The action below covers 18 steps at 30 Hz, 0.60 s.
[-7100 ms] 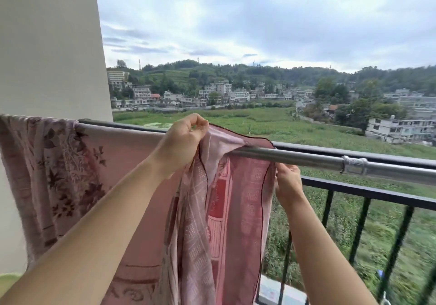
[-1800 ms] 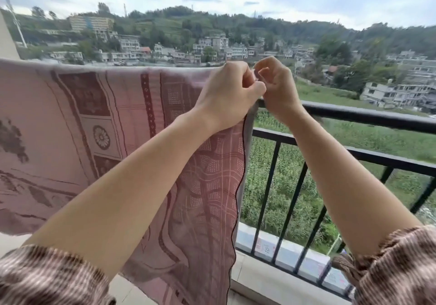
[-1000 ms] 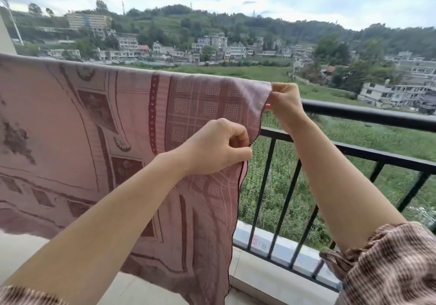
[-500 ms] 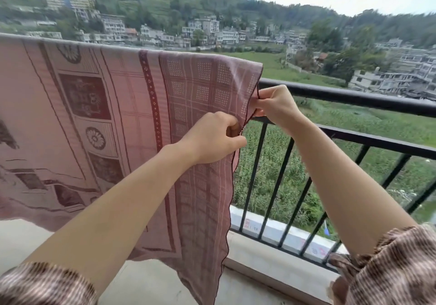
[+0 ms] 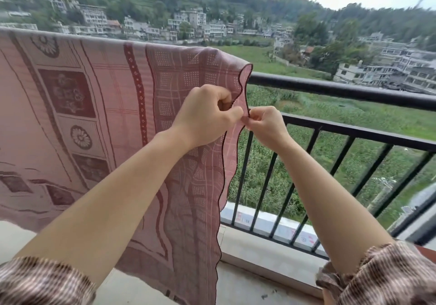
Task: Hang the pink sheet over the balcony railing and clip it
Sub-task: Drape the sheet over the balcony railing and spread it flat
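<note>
Pink patterned woven sheet [image 5: 94, 116]: draped over the black metal balcony railing [image 5: 342, 90], covering its left stretch. The hanging looks done.

Left hand [image 5: 205, 116]: just below the top rail, grip closed, pinching the sheet's dark-trimmed right hem.

Right hand [image 5: 266, 123]: touching the left one, on the railing's bare side, grip pinching the same hem.

No clip in sight, though one hidden in the fingers cannot be ruled out. Clipping appears left to do.
</note>
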Each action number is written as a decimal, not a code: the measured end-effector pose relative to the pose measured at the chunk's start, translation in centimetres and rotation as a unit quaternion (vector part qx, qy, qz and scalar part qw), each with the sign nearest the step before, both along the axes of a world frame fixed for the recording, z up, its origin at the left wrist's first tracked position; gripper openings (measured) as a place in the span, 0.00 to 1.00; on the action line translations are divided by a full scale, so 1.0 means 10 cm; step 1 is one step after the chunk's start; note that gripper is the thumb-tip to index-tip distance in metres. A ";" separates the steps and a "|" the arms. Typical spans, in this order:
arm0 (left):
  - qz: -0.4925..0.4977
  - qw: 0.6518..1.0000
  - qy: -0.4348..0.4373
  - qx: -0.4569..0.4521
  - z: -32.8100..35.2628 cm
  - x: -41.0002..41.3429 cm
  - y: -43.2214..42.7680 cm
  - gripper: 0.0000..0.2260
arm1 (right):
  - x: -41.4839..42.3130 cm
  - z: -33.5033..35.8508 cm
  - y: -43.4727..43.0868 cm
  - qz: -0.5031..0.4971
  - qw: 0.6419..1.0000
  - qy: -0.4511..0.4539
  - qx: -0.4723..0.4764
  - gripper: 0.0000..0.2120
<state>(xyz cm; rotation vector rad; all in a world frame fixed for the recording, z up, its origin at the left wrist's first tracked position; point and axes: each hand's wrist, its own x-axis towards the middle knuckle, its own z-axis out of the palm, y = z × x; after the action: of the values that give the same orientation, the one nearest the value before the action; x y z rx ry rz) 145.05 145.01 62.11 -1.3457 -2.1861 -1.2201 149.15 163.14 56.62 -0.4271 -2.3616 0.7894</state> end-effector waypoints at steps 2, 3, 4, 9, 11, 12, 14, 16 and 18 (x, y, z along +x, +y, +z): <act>0.009 0.999 0.015 0.034 0.08 0.00 0.01 0.12 | 0.04 -0.08 0.07 -0.014 0.999 -0.038 0.022 0.15; 0.007 0.999 0.021 0.037 0.11 0.00 0.02 0.12 | 0.06 -0.10 0.10 -0.018 0.998 -0.050 0.021 0.15; 0.004 0.999 0.026 0.034 0.12 0.01 0.03 0.11 | 0.07 -0.10 0.13 -0.025 0.999 -0.047 0.010 0.14; -0.028 0.999 0.019 -0.017 0.07 0.04 0.09 0.11 | 0.14 -0.05 0.07 -0.025 0.999 -0.021 -0.040 0.13; -0.042 0.996 0.012 -0.083 0.03 0.04 0.09 0.09 | 0.21 -0.06 -0.01 0.024 0.995 -0.046 -0.079 0.07; -0.047 0.994 0.010 -0.103 0.01 0.02 0.07 0.08 | 0.26 -0.01 -0.04 0.037 0.994 -0.032 -0.097 0.04; -0.043 0.996 0.000 -0.076 -0.04 -0.04 0.00 0.06 | 0.34 0.17 -0.09 0.021 0.989 0.075 -0.127 0.06; -0.014 1.000 -0.003 0.022 -0.05 -0.13 -0.09 0.03 | 0.39 0.48 -0.22 0.002 0.968 0.215 -0.126 0.08; 0.024 0.994 0.004 0.107 -0.01 -0.24 -0.19 0.01 | 0.38 0.84 -0.48 0.035 0.946 0.309 -0.090 0.09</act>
<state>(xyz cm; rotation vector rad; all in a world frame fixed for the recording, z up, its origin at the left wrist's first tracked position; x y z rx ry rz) 142.66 143.07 62.04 -1.2033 -2.0029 -1.3825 152.98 158.37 64.97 -0.1361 -1.7335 1.0060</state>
